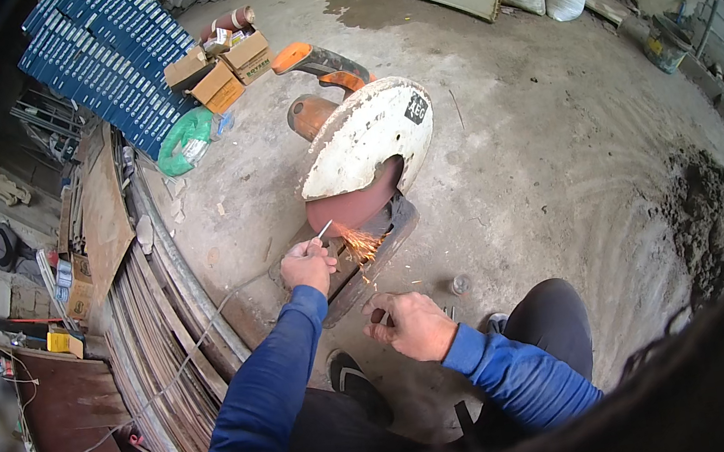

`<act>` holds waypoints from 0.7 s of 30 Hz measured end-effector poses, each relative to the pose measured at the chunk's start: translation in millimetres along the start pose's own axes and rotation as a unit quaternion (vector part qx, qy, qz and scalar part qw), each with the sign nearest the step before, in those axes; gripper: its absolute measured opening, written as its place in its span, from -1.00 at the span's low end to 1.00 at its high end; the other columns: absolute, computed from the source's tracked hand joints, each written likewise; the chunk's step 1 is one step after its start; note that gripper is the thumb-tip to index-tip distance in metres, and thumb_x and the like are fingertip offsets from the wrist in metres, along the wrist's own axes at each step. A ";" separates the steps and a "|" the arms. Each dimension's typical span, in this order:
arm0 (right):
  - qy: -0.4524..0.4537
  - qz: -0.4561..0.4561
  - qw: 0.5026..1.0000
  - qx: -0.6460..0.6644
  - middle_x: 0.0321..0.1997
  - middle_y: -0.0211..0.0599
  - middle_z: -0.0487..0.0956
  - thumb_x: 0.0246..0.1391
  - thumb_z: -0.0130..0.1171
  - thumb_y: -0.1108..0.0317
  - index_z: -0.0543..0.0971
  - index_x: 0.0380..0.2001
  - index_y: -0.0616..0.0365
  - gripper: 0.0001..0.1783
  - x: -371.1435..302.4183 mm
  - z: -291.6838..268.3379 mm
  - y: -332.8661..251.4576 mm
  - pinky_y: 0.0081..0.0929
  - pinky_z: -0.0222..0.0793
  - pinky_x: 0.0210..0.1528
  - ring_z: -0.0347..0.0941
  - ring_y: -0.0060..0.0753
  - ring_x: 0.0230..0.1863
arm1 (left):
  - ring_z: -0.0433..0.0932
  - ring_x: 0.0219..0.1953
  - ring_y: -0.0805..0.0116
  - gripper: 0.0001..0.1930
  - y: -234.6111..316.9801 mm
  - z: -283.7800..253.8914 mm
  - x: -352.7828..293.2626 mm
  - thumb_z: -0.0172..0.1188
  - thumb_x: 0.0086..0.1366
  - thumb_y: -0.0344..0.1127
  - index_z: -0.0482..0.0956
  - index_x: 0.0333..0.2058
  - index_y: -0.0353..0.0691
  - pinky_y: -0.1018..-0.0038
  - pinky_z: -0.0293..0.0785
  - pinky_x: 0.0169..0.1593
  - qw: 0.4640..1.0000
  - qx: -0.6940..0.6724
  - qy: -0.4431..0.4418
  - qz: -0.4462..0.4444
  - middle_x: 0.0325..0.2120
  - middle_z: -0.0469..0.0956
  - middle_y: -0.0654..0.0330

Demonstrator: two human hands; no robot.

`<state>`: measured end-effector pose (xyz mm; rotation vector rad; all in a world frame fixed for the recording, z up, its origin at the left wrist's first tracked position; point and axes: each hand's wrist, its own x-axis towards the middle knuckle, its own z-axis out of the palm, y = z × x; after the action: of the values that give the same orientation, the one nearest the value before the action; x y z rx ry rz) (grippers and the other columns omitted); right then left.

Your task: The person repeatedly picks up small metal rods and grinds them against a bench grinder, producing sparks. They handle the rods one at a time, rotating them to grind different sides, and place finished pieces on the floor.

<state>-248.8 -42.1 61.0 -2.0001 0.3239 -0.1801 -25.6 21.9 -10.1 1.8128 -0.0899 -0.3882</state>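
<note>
Thin rod [326,228] (silvery) out from left grip [310,265]

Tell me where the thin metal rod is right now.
In the head view, just left of centre, the metal rod sticks out of the left hand, by the reddish disc and orange sparks.

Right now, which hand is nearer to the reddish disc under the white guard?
Left: the left hand holds a thin metal rod at the lower edge of the reddish disc, by orange sparks. The right hand is farther back, closer to the person's body.
</note>
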 end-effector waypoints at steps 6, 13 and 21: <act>0.002 0.001 1.000 0.005 -0.32 -0.05 0.66 0.04 0.27 0.30 0.58 -0.21 0.18 -0.74 -0.1 0.2 -1.1 -0.12 0.49 -0.18 0.60 0.09 -0.25 | 0.51 -0.64 0.46 -0.84 0.3 1.6 -0.3 0.14 0.38 -0.38 0.57 -0.24 -0.39 0.55 0.43 -0.62 1.000 -0.021 0.002 -0.023 -0.50 0.54 0.18; 0.003 -0.010 1.000 -0.008 -0.34 -0.11 0.66 0.07 0.28 0.28 0.57 -0.16 0.26 -0.68 -0.7 0.3 -0.1 -0.24 0.50 -0.23 0.62 -0.05 -0.32 | 0.57 -0.51 0.40 -0.86 4.0 -8.8 -1.3 0.15 0.37 -0.38 0.55 -0.23 -0.35 0.52 0.53 -0.45 0.991 -0.060 -0.091 -0.081 -0.43 0.56 0.18; 0.003 -0.005 1.000 0.007 -0.32 -0.02 0.65 0.01 0.28 0.30 0.58 -0.20 0.21 -0.70 -1.2 -0.2 -6.2 -0.13 0.49 -0.16 0.59 0.10 -0.22 | 0.64 -0.39 0.31 -0.83 5.2 -11.9 -13.9 0.08 0.41 -0.40 0.50 -0.13 -0.39 0.47 0.62 -0.32 0.988 -0.009 -0.133 -0.075 -0.34 0.57 0.10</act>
<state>-249.1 -39.4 66.6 -1.9883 0.3160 -0.1938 -34.3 35.1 0.5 1.7465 -0.1355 -0.7354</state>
